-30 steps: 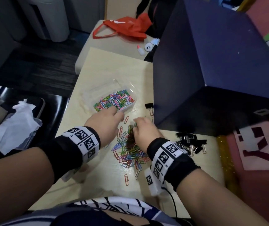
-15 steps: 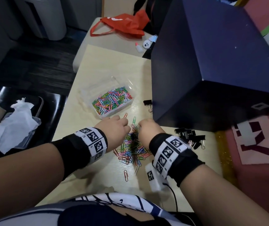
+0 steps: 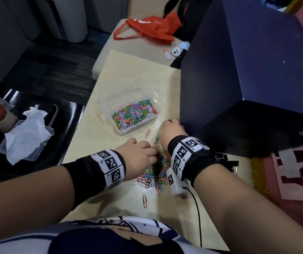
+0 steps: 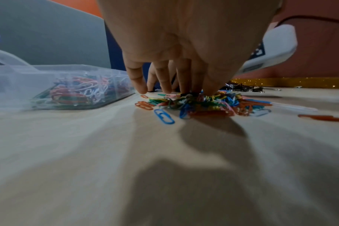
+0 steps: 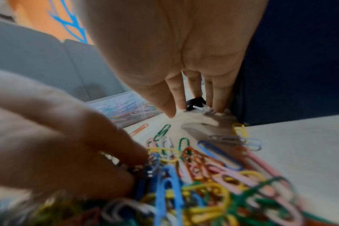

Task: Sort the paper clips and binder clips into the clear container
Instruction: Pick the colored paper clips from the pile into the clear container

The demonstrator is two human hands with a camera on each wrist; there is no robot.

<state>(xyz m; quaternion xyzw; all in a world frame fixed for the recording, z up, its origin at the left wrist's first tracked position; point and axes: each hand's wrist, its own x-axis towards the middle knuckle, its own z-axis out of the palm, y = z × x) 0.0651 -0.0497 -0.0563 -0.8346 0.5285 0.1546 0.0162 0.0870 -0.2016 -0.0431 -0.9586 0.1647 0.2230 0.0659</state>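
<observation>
A clear container [image 3: 123,132] holds several coloured paper clips, its lid open behind it. Loose paper clips [image 3: 153,177] lie in a heap near the table's front edge. My left hand [image 3: 153,153] is on the heap, its curled fingers [image 4: 184,85] and thumb pinching paper clips [image 4: 203,102]. My right hand [image 3: 172,121] reaches ahead to a lone black binder clip [image 5: 195,104] at the foot of the dark blue box [image 3: 247,79]. Its fingers [image 5: 179,97] are straight and stand on either side of the clip, with the thumb apart. More black binder clips [image 3: 226,161] lie right of my right wrist.
The big blue box fills the table's right side, close to my right hand. A red bag [image 3: 147,29] and small white items [image 3: 176,51] sit on the far table. Left of the table, a tray [image 3: 27,142] holds white tissue. Stray clips [image 3: 148,133] lie between heap and container.
My left hand came back from the container to the heap and closed on paper clips. My right hand left the heap and reached forward to the lone binder clip by the box.
</observation>
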